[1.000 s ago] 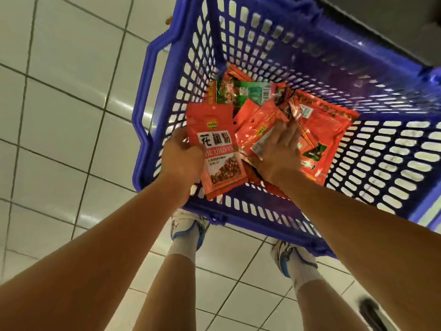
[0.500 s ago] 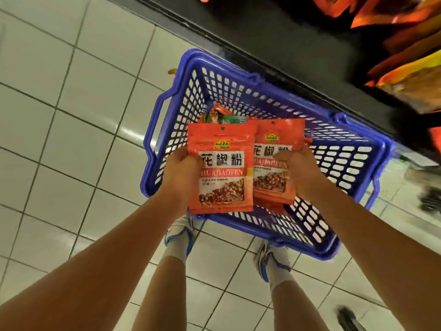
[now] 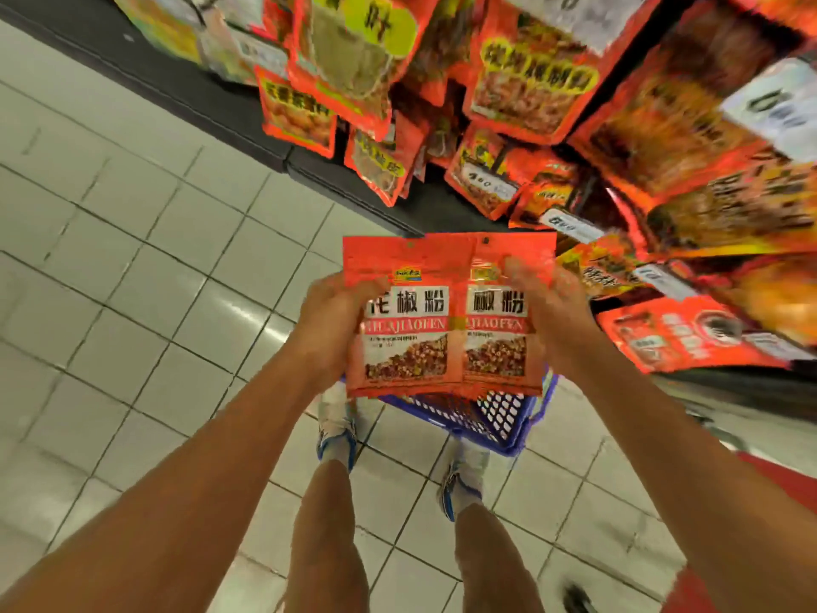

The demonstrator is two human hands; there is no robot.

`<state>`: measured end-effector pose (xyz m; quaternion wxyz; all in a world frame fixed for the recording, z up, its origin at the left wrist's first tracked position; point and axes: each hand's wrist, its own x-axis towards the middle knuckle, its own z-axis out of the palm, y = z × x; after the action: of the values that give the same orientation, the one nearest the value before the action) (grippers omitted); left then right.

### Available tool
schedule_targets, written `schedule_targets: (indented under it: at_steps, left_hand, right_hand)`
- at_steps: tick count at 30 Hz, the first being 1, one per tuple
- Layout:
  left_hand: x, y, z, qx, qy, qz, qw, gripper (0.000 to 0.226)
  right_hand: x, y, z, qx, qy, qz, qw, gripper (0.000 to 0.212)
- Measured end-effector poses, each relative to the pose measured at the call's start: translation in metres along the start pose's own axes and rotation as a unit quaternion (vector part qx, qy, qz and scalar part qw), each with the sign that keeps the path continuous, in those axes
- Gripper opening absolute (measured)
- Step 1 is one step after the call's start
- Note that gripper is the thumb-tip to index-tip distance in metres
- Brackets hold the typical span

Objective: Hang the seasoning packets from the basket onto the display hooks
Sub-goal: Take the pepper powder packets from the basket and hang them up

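Two orange-red seasoning packets are held up side by side in front of me. My left hand (image 3: 329,323) grips the left packet (image 3: 409,347) by its left edge. The right packet (image 3: 497,342) is gripped at its right edge by my right hand (image 3: 546,316), and it lies partly behind the left one. Each packet has a small hang hole at the top. Below them the blue basket (image 3: 499,418) stands on the floor, mostly hidden by the packets. The display of hanging packets (image 3: 552,81) fills the upper right, blurred; I cannot make out bare hooks.
White tiled floor (image 3: 132,280) spreads to the left. A dark shelf base (image 3: 212,99) runs along the floor under the display. White price tags (image 3: 570,225) hang among the packets. My legs and shoes (image 3: 338,435) stand just behind the basket.
Both hands lifted a packet each out of the basket and raised them. My view tilted up from the basket to the display, which now fills the upper right.
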<state>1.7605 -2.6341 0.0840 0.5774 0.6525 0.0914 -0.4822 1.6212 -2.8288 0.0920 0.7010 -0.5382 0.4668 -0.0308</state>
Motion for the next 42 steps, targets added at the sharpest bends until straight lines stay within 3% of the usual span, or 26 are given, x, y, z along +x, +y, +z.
schedule_targets:
  at_steps: [5,10,22,29,37,42]
  left_hand:
    - [-0.089,0.117,0.028,-0.007,-0.017,0.098,0.995,0.016]
    - [-0.178,0.230,0.059,0.012,-0.083,0.198,0.977,0.010]
    - [-0.335,0.421,0.164,0.025,-0.199,0.387,0.900,0.017]
    - [-0.390,0.498,0.199,0.020,-0.221,0.438,0.871,0.014]
    - [-0.412,0.547,0.222,0.041,-0.206,0.467,0.859,0.021]
    - [-0.421,0.556,0.232,0.043,-0.210,0.475,0.853,0.029]
  right_hand:
    - [-0.083,-0.135,-0.011,-0.017,0.041,-0.112,0.993,0.024]
    - [-0.168,-0.248,-0.034,0.022,0.087,-0.213,0.973,0.015]
    - [-0.329,-0.448,-0.088,0.024,0.239,-0.463,0.853,0.028]
    - [-0.361,-0.535,-0.103,0.031,0.274,-0.529,0.803,0.030]
    - [-0.373,-0.621,-0.094,0.007,0.272,-0.541,0.796,0.029]
    - [-0.377,-0.650,-0.089,0.003,0.319,-0.525,0.789,0.029]
